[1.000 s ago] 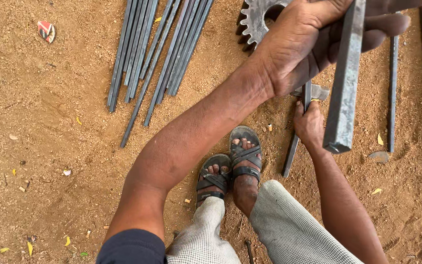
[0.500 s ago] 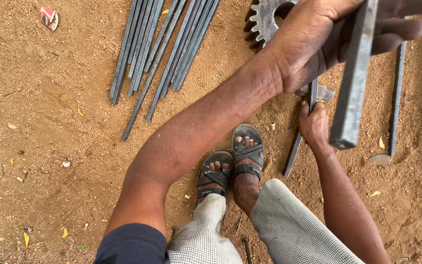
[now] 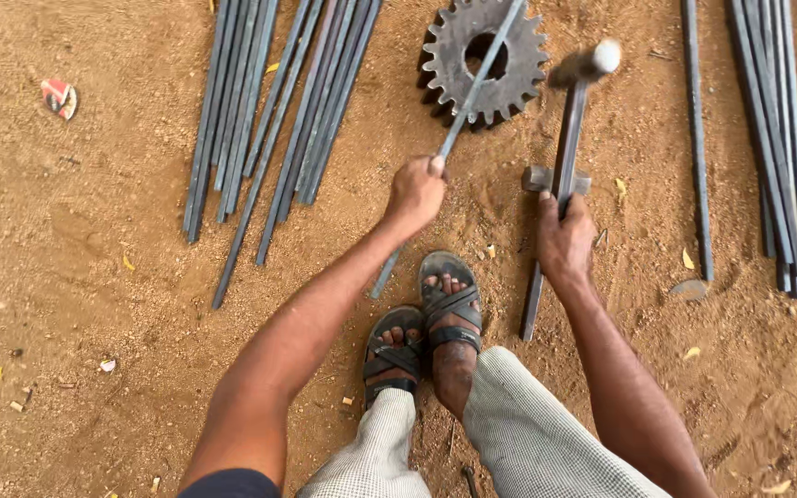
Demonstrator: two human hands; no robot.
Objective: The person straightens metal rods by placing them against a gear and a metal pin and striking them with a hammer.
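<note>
Steel rod (image 3: 472,92) lying across gear (image 3: 483,61); left hand (image 3: 414,194) clenching rod below gear; right hand (image 3: 563,238) gripping hammer (image 3: 572,111) beside gear.

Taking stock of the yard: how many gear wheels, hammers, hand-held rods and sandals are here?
Gear wheel: 1
Hammer, in the right hand: 1
Rod in the left hand: 1
Sandals: 2
Total: 5
The loose rods overlap too much to count.
</note>
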